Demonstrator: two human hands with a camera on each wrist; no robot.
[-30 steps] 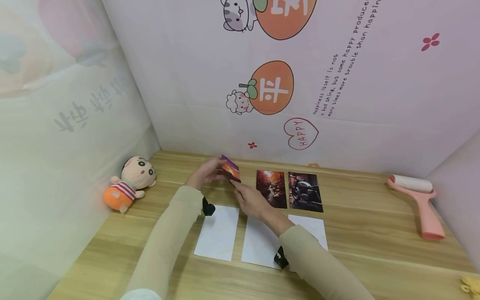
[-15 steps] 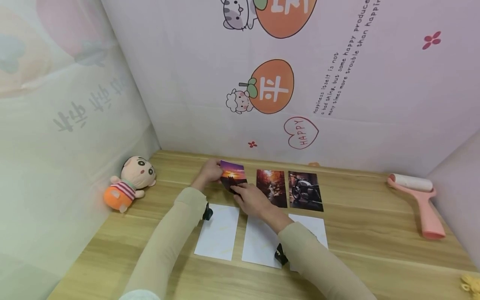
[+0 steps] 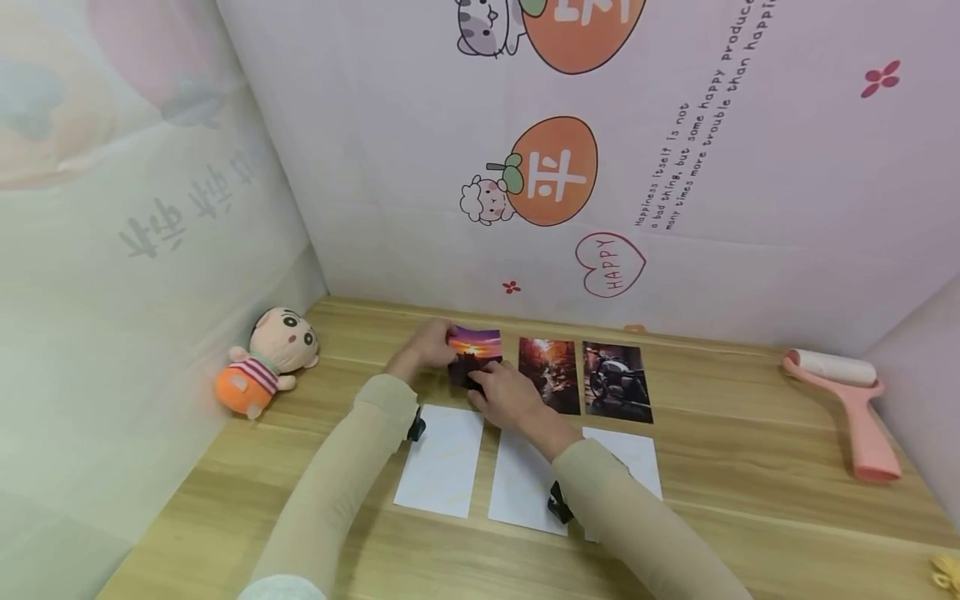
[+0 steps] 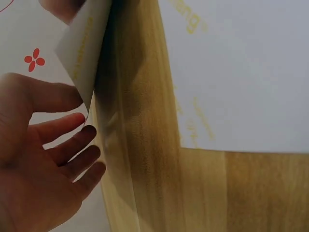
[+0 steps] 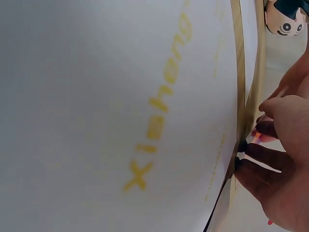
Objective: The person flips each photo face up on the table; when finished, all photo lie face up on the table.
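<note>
A photo of a purple and orange sunset (image 3: 478,342) is held between both hands near the back of the table. My left hand (image 3: 431,343) pinches its left corner between thumb and index finger; in the left wrist view its pale back (image 4: 86,53) shows yellow lettering. At its lower right edge, my right hand (image 3: 512,400) pinches it, covering that corner. To the right lie an autumn-stream photo (image 3: 543,358) and a motorcycle photo (image 3: 618,383). Three white sheets lie in a row in front: left (image 3: 440,462), middle (image 3: 516,487) and right (image 3: 633,454), the latter two partly under my right arm.
A plush doll (image 3: 270,362) leans by the left wall. At the right lies a pink-handled lint roller (image 3: 862,421). A small yellow item (image 3: 947,573) shows at the right edge. A printed cloth wall (image 3: 420,208) rises behind the wooden table (image 3: 750,467).
The sunset photo has gone from steeply tilted to facing more upward, lowered close to the table beside the stream photo. Both hands have moved with it; the other photos and sheets stay put.
</note>
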